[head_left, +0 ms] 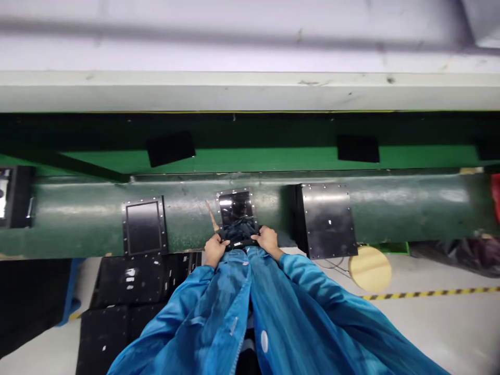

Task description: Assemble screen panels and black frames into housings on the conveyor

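Note:
A black panel unit [236, 208] with a glossy, reflective face and a screwed rim lies on the green bench [195, 208] in front of my body. At its near left corner my left hand [215, 249] grips the edge, thumb on top and fingers curled under. My right hand [267, 239] holds the near right corner in the same way. A small white label shows on the near edge between the hands. Just left of the unit is a thin tan pointed piece [211, 216].
Black boxes stand on the bench at left [144, 227] and right [329, 221]. More black boxes [130, 281] are stacked at lower left. A round yellow stool [370, 269] is at right. Beyond the bench runs a white ledge [250, 96]; two dark plates [171, 149] [358, 148] lie beneath it.

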The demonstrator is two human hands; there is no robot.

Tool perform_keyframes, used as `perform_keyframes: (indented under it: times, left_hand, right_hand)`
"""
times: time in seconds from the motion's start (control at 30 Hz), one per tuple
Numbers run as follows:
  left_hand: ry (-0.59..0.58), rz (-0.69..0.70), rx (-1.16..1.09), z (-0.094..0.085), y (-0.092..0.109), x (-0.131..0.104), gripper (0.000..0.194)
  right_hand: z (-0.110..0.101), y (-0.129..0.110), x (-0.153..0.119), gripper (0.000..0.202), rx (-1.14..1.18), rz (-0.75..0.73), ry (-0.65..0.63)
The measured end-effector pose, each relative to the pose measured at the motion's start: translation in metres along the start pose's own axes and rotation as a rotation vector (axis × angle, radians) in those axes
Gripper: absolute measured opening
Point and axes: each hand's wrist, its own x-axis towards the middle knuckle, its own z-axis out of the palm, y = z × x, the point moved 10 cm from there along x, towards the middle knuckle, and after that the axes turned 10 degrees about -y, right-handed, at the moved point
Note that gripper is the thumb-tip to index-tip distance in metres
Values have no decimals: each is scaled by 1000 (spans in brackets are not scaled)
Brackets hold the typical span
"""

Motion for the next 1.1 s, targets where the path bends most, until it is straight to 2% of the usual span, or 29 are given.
perform_keyframes:
  times: [0.1, 0.17, 0.23, 0.33, 0.37, 0.43, 0.5, 0.6, 0.73, 0.8, 0.87, 0.93, 0.97, 1.0, 1.03, 1.1]
  left_hand:
    - [-84, 51, 95, -11, 6, 2, 29]
    - [-84, 91, 114, -33, 13, 8, 30]
    - [-4, 141, 90, -69, 27, 23, 32]
    - [193, 318, 4, -130, 69, 57, 51]
    - [225, 393, -25, -144, 85, 70, 56]
    - [216, 496, -60, -161, 113, 96, 55]
    - [151, 502, -55, -165, 127, 118, 44]
    - [114, 443, -62, -166, 128, 136, 35]
    - [107, 401, -132, -161, 129, 136, 36]
    - [107, 412, -167, -158, 137, 133, 37]
    - [133, 451, -189, -164, 141, 129, 33]
    - [250, 495, -210, -184, 124, 118, 34]
    - [336, 495, -215, -199, 102, 110, 39]
    - [433, 456, -218, -215, 71, 99, 47]
    - [519, 378, -225, -231, 30, 88, 59]
    - [663, 51, -248, -258, -74, 64, 89]
  right_hand:
    - [1, -4, -4, 34, -39, -47, -36]
    - [-8, -15, 3, 34, -31, -111, -29]
    - [-31, -33, 22, 40, 12, -173, 43]
    - [-84, -73, 60, 57, 96, -301, 234]
    - [-99, -86, 72, 60, 111, -347, 278]
    - [-120, -106, 95, 57, 104, -420, 308]
    - [-128, -114, 112, 48, 61, -435, 289]
    - [-130, -112, 124, 40, 8, -428, 275]
    - [-128, -110, 126, 45, -24, -438, 263]
    - [-134, -113, 126, 52, -30, -425, 296]
    - [-141, -117, 126, 57, -36, -403, 324]
    - [-144, -120, 124, 59, -44, -368, 330]
    - [-144, -119, 120, 59, -43, -351, 339]
    - [-144, -116, 113, 60, -34, -334, 362]
    - [-143, -111, 104, 60, -14, -320, 400]
    - [-138, -97, 81, 61, 54, -291, 486]
